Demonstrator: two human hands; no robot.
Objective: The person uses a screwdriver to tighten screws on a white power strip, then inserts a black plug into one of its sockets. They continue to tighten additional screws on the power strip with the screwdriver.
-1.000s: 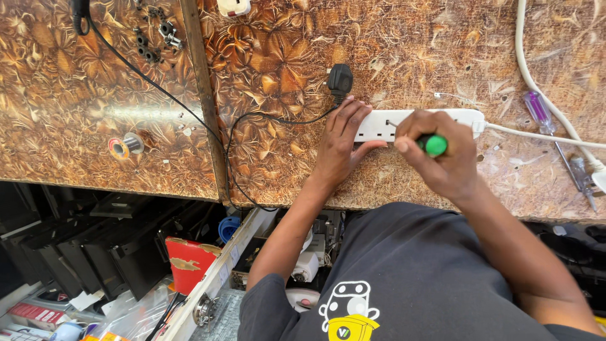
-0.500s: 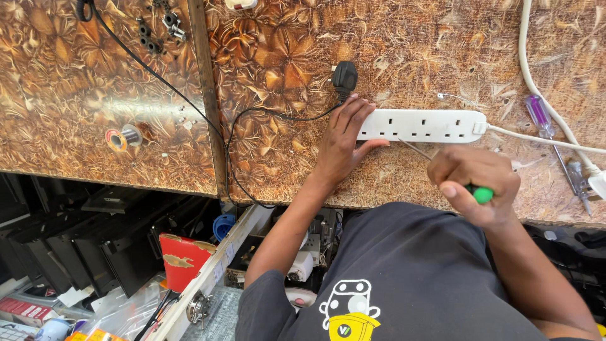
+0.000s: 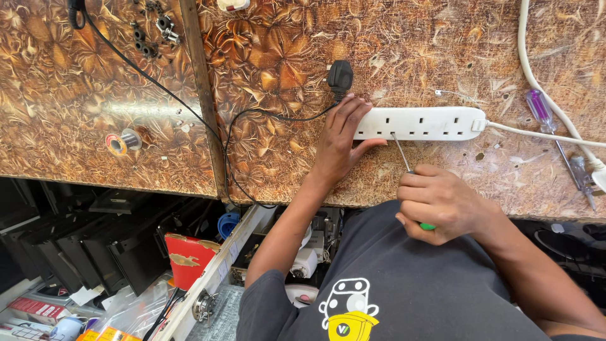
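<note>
Two bare hands work at the near edge of a brown, leaf-patterned table (image 3: 265, 76). The left hand (image 3: 341, 136) lies flat and open on the left end of a white power strip (image 3: 420, 123), fingers spread over it and pressing it to the table; its grip is closed on nothing. The strip lies lengthwise, parallel to the near edge, and its white cable (image 3: 536, 76) leaves the right end and curves up toward the far right corner.

The right hand (image 3: 439, 202) is a closed fist around a green-handled screwdriver (image 3: 404, 155); only a bit of green shows under the fist, just over the near edge. The thin metal shaft slants up and left, and its tip touches the near side of the strip, about the middle of its length.

A black plug (image 3: 339, 76) lies just beyond the left fingertips, its black cord (image 3: 189, 113) looping toward the far left corner. A purple-handled screwdriver (image 3: 540, 107) lies near the right edge, well apart from the hands. A small reel of solder (image 3: 123, 142) sits on the left part of the table. Below the near edge, a red box (image 3: 186, 259) stands among dark shelving.
</note>
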